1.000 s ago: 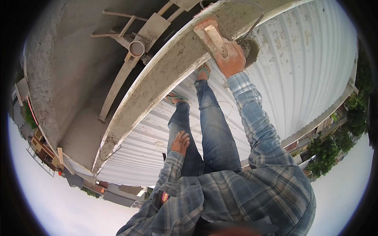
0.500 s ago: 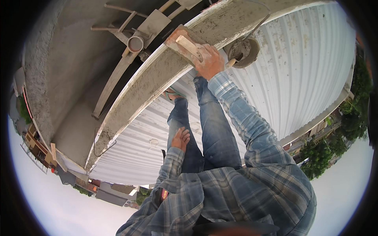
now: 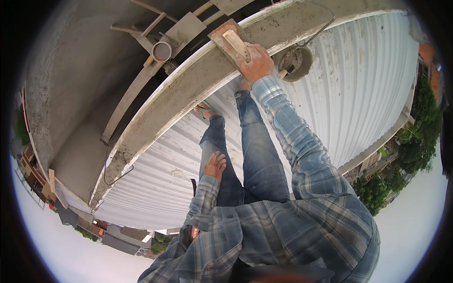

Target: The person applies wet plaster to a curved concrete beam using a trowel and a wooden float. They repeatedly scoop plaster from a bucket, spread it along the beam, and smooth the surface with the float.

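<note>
My right hand (image 3: 257,62) is wrapped round the handle of a wooden plastering float (image 3: 234,43). The float lies flat on the grey cement top of a long wall edge (image 3: 172,94) and spans most of its width. Against my left thigh rests my left hand (image 3: 215,165), empty, its fingers loosely bent and apart. Just right of my right hand stands a bucket (image 3: 307,67) with wet mortar inside. A tool's wooden handle (image 3: 282,74) sticks out at its near side; the rest of that tool is hidden.
Ribbed white metal roofing (image 3: 349,94) stretches under my feet. Beyond the wall edge, a deep drop holds wooden planks (image 3: 137,94) and a round pale container (image 3: 162,52). Bent wires (image 3: 118,180) stick up along the wall. Trees (image 3: 396,170) and rooftops lie around.
My right hand has slid the float a little to the right and away along the wall top. My left hand stays on the thigh. The view has shifted slightly.
</note>
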Tool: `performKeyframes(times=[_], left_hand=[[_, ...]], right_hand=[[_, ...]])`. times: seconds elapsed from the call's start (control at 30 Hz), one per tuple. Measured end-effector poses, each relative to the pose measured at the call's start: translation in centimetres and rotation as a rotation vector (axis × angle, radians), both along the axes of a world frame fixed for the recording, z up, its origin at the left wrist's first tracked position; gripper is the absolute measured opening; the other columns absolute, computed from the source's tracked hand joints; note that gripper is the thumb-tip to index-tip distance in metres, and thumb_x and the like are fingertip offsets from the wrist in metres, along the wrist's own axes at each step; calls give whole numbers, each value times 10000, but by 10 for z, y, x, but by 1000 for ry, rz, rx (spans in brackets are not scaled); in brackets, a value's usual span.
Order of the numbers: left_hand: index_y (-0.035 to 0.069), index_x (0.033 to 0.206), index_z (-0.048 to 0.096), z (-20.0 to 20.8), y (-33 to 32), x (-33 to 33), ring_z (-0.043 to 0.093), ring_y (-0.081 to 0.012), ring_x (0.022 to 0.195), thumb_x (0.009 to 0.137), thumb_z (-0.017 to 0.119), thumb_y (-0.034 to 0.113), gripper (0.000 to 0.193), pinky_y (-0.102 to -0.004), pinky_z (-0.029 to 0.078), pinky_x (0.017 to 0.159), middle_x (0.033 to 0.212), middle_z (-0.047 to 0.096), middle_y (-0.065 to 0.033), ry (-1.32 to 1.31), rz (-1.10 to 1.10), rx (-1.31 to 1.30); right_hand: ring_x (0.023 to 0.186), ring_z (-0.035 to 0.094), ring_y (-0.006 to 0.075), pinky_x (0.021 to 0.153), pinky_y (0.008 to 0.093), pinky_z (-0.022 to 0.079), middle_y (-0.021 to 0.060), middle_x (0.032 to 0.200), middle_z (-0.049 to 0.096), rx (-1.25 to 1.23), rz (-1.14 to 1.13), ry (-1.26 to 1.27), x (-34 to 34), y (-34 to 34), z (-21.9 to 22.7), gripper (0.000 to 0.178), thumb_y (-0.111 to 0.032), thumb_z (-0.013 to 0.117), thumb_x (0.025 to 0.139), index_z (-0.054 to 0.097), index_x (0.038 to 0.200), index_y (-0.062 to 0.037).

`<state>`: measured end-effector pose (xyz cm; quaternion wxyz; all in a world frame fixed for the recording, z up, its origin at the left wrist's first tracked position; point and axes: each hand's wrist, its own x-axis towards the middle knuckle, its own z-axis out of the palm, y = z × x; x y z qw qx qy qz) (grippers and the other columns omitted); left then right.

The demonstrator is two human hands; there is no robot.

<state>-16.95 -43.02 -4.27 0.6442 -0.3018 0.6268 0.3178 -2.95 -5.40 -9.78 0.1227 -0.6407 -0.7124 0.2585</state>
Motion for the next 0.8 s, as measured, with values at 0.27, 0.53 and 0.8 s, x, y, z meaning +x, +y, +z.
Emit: performKeyframes(times=[0.27, 0.53, 0.8], left_hand=[[23, 1393, 444, -2, -18, -7, 571, -162, 881, 992, 566, 366, 541, -291, 505, 774, 1180, 584, -121, -12, 96, -17], [38, 1390, 452, -3, -20, 11, 576, -165, 873, 992, 566, 362, 526, -296, 503, 776, 1149, 602, -109, -14, 110, -33], [34, 1389, 450, -5, -14, 23, 581, -158, 909, 995, 560, 378, 535, -290, 498, 806, 1163, 598, -102, -29, 79, -23]], right_hand=[[1102, 551, 273, 947, 423, 484, 65, 1124, 586, 170, 190, -168, 6, 0, -16, 445, -294, 634, 844, 589, 1245, -106], [1081, 597, 302, 945, 429, 488, 91, 1158, 640, 221, -57, -214, 97, 98, -15, 414, -318, 642, 844, 632, 1206, -116], [1140, 580, 337, 981, 426, 470, 152, 1198, 637, 167, -97, -178, 107, 105, -2, 481, -371, 628, 875, 612, 1241, -58]])
